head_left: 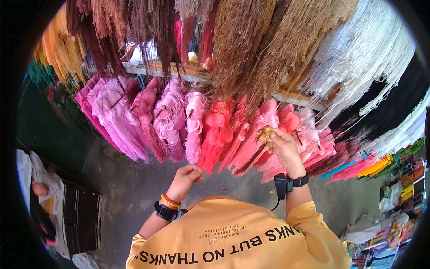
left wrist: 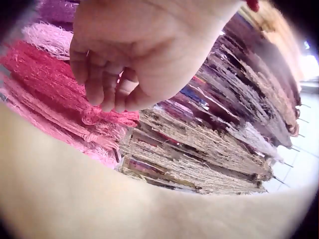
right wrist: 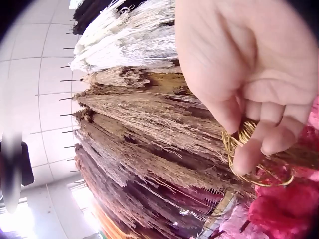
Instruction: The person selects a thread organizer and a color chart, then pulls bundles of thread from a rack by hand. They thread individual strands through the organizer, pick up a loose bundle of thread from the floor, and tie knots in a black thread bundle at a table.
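Note:
Between the thumb and fingers of my right hand is the looped top of a gold thread skein. Its loops stick out past the fingertips in the right wrist view, and a darker length trails down among pink skeins. My left hand is below the lower ends of the hanging skeins, near a coral-red skein. Its fingers bend loosely toward the palm, with nothing seen in them in the left wrist view.
Brown and white yarn hangs above, in front of a wooden rail. Lilac skeins hang to the left. A dark cabinet stands at lower left, and shelves with coloured bundles at lower right.

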### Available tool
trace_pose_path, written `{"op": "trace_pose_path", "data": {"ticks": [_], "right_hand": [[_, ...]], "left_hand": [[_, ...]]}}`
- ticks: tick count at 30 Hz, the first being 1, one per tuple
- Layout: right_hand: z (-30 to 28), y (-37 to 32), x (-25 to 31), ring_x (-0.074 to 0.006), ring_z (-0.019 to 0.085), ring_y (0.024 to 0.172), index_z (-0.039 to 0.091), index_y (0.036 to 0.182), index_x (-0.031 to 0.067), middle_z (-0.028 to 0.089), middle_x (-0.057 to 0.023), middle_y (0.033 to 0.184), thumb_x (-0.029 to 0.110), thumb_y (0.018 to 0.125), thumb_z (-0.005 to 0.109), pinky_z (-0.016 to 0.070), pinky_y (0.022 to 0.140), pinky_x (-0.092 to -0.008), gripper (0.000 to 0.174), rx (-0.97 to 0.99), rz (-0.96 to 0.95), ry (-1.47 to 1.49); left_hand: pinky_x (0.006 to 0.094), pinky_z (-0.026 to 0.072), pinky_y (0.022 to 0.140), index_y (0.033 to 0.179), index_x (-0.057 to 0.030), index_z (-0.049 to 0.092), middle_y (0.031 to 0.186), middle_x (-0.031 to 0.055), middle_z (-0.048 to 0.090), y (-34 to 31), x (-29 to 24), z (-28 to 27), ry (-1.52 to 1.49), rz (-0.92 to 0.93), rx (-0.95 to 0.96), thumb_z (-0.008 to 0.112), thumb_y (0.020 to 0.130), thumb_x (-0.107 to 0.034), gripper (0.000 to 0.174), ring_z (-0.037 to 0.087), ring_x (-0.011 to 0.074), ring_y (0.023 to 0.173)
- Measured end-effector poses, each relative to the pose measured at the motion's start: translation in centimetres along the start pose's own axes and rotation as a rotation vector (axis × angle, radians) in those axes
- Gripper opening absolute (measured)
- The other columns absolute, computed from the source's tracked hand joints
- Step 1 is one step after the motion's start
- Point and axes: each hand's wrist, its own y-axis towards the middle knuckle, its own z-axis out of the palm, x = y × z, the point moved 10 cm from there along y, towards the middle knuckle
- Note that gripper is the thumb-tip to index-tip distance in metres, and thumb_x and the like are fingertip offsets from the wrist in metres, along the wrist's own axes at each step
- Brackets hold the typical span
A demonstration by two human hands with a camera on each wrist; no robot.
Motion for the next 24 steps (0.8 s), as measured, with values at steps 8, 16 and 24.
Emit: {"op": "trace_pose_path", "data": {"ticks": [8, 16, 24], "right_hand": [[4.7, 0.8, -1.9, -0.0123, 0.061, 0.066, 0.054, 0.106, 0.0029, 0.065, -0.0082, 0.089, 0.008, 0.088, 0.05, 0.0455, 0.057, -0.0211, 0.02, 0.107, 0.012, 0.003], [22.3, -3.2, -8.5, -0.0195, 0.058, 0.06, 0.059, 0.095, 0.0034, 0.058, -0.0124, 0.067, 0.018, 0.083, 0.057, 0.0465, 0.059, -0.0333, 0.019, 0.74, -0.106, -0.889], [29.7, -3.6, -10.6, -0.0068, 0.051, 0.07, 0.06, 0.102, 0.0023, 0.058, 0.0009, 0.079, 0.017, 0.089, 0.055, 0.0446, 0.063, -0.0235, 0.02, 1.002, -0.038, -0.8]], "left_hand": [[0.0244, 0.0458, 0.068, 0.086, -0.0031, 0.061, 0.08, 0.0024, 0.061, -2.7, 1.1, -3.6, -0.046, 0.011, -0.102, 0.055, 0.086, -0.014, 0.012, 0.055, 0.0099, 0.073], [0.0355, 0.0405, 0.091, 0.127, -0.0014, 0.039, 0.119, 0.0145, 0.047, -7.2, -4.2, -3.5, 0.699, 0.685, -0.184, 0.067, 0.077, -0.02, 0.06, 0.051, 0.0224, 0.101], [0.0276, 0.0428, 0.063, 0.1, -0.003, 0.06, 0.07, 0.0021, 0.055, -11.8, -3.4, -8.3, 0.467, 0.341, -0.234, 0.05, 0.091, -0.03, 0.03, 0.048, 0.0098, 0.067]]}}
